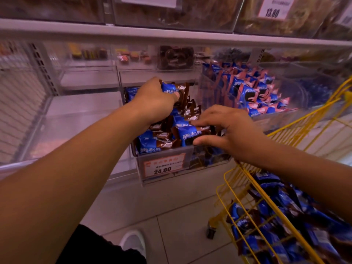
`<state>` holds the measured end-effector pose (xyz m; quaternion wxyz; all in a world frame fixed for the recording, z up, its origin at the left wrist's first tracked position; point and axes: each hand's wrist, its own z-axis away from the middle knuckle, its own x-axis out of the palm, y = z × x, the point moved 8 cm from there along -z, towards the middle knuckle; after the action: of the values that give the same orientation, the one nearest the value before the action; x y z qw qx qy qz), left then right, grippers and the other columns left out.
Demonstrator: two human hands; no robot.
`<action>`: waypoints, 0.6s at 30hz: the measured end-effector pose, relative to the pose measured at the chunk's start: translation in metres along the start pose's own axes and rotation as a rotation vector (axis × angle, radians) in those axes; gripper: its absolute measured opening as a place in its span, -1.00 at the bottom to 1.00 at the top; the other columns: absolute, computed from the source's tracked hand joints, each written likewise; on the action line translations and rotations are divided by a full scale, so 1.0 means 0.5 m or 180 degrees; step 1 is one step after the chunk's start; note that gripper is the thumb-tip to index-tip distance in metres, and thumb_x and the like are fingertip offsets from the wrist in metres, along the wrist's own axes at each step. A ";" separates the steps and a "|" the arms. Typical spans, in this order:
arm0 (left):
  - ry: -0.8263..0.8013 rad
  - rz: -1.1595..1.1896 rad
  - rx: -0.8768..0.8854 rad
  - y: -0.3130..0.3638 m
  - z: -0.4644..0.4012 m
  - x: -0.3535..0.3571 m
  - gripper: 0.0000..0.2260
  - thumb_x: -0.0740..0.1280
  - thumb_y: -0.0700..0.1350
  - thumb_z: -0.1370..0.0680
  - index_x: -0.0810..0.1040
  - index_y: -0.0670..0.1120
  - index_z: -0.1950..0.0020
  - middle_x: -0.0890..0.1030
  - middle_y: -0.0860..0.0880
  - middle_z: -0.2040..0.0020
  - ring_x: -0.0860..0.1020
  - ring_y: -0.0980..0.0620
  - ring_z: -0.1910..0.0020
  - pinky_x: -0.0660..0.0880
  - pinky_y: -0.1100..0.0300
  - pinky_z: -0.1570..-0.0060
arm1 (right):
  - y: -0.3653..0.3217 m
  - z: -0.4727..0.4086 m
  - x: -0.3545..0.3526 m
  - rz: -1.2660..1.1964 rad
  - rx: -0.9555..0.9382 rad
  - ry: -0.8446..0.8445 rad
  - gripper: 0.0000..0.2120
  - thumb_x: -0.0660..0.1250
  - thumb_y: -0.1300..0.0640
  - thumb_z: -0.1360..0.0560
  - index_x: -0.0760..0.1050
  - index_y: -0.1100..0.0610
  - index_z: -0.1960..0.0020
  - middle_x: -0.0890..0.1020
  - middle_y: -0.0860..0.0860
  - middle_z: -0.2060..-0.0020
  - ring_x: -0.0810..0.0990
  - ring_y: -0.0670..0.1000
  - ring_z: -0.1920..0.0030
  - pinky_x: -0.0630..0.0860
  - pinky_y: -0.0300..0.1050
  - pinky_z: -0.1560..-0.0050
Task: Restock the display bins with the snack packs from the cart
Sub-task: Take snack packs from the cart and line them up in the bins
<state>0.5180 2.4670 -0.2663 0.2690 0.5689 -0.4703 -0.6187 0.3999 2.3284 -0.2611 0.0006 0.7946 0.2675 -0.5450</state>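
The left hand point(152, 98) grips blue-and-brown snack packs point(172, 90) over the clear acrylic display bin point(162, 164); the right hand point(222, 130) pinches another pack – the heaped bin could spill over its front into the yellow wire cart point(247, 189)

l hand point(154, 98) grips snack pack point(172, 88) over bin point(182, 161); r hand point(226, 128) pinches another.

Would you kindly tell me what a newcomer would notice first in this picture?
Both hands in the middle bin: the left hand grips a blue-and-brown pack at the back, and the right hand pinches another pack near the front. At lower right, the yellow cart holds more packs.
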 end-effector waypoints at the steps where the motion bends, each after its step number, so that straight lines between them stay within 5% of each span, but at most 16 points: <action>1: 0.0003 -0.0022 0.0011 0.000 0.000 0.001 -0.84 0.36 0.00 -0.57 0.37 0.12 0.10 0.54 0.01 0.04 0.56 0.04 0.08 0.56 0.12 0.12 | 0.001 0.000 0.003 -0.0054 0.0015 -0.0140 -0.57 0.35 -0.17 -0.47 0.62 0.03 -0.24 0.60 -0.07 -0.12 0.55 -0.19 -0.11 0.47 -0.37 -0.14; 7: -0.0005 -0.0031 -0.0019 -0.002 -0.004 -0.001 -0.83 0.36 -0.01 -0.57 0.37 0.11 0.11 0.55 0.00 0.05 0.58 0.02 0.07 0.57 0.09 0.07 | -0.003 0.015 0.000 0.0230 -0.0041 -0.0713 -0.55 0.17 -0.19 -0.60 0.53 -0.01 -0.38 0.55 -0.10 -0.33 0.44 -0.18 -0.33 0.38 -0.24 -0.34; 12: -0.0036 -0.0068 0.0016 0.000 -0.002 0.006 -0.86 0.36 -0.01 -0.57 0.40 0.08 0.07 0.56 -0.01 0.05 0.56 0.04 0.11 0.49 0.19 0.23 | -0.028 0.015 0.041 0.0603 0.0008 -0.1195 -0.39 0.02 -0.30 -0.59 0.07 -0.19 -0.60 0.41 -0.09 -0.25 0.31 -0.14 -0.20 0.24 -0.29 -0.16; 16: -0.0054 -0.0074 0.0029 0.001 0.000 0.008 -0.87 0.36 -0.01 -0.58 0.40 0.08 0.04 0.55 0.00 0.07 0.55 0.05 0.14 0.44 0.22 0.29 | -0.040 0.002 0.049 0.0672 -0.0089 -0.1257 -0.42 0.03 -0.26 -0.59 0.23 -0.11 -0.57 0.33 -0.04 -0.38 0.25 -0.06 -0.38 0.18 -0.32 -0.31; 18: -0.0053 -0.0067 0.0029 -0.001 0.000 0.005 -0.87 0.36 -0.01 -0.58 0.40 0.07 0.03 0.56 0.00 0.07 0.56 0.05 0.13 0.48 0.20 0.26 | -0.038 0.004 0.052 0.0481 -0.0078 -0.1410 -0.44 0.04 -0.24 -0.60 0.24 -0.10 -0.56 0.24 -0.10 -0.53 0.10 -0.11 -0.52 -0.02 -0.45 -0.41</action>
<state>0.5176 2.4651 -0.2679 0.2560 0.5698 -0.4694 -0.6241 0.3969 2.3552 -0.2786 0.1098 0.6733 0.2072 -0.7012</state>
